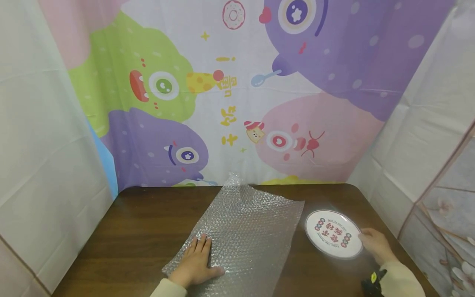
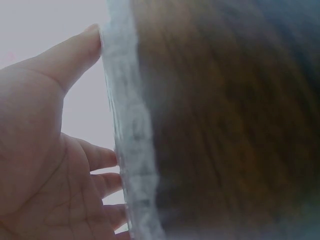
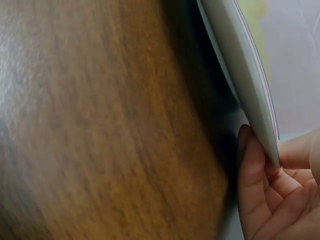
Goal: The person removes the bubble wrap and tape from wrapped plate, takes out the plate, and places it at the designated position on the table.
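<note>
A sheet of bubble wrap (image 1: 252, 231) lies across the middle of the dark wooden table. My left hand (image 1: 196, 262) rests on its left part with fingers spread and straight. In the left wrist view the fingertips of that hand (image 2: 60, 150) touch the edge of the bubble wrap (image 2: 132, 130). To the right, a round white plate (image 1: 334, 234) with red lettering and coloured dots is pinched at its right rim by my right hand (image 1: 376, 245). The right wrist view has the plate (image 3: 250, 75) edge-on, between the thumb and curled fingers of my right hand (image 3: 280, 190).
The wooden table (image 1: 137, 231) has its back edge against a hanging cloth (image 1: 222, 95) printed with cartoon monsters. Pale curtains (image 1: 41, 136) close off the left side, and a light panel stands at the right. A dark strap is on the right sleeve (image 1: 402, 280).
</note>
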`<state>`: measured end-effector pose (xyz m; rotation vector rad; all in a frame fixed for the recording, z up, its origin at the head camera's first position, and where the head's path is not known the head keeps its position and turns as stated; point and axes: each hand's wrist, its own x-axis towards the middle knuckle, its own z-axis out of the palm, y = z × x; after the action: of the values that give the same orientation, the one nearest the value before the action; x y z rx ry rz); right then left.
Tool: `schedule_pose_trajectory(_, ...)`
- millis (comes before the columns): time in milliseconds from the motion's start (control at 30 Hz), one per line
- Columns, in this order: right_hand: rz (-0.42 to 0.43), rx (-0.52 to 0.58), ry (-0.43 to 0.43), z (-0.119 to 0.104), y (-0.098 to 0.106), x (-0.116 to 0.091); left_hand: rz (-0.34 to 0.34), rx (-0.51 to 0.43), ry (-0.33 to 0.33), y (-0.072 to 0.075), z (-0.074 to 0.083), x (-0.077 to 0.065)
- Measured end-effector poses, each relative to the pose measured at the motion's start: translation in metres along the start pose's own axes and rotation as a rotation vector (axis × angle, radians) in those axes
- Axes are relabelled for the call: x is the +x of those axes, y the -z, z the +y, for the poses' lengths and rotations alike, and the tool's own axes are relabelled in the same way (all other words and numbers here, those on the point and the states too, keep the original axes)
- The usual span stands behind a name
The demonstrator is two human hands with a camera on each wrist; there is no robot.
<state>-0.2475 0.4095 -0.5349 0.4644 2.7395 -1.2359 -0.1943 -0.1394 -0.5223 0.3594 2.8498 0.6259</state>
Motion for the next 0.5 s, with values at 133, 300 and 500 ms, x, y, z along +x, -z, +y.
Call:
schedule_pose_trajectory(133,0.001,-0.019,-0.003,-0.0021,0.0005,-0.0014,0.000,-0.001,-0.001,-0.0005,-0.0003,0.0002)
schedule_pose_trajectory(300,0.000,-0.024,0.022,-0.0038,0.0004,-0.0043,0.000,0.001,-0.004,-0.0008,-0.0002,0.0001)
schedule_pose_trajectory(500,0.030,-0.042,0.028,-0.0054,0.0000,-0.0041,0.001,-0.015,-0.003,-0.0005,0.0003,-0.0008)
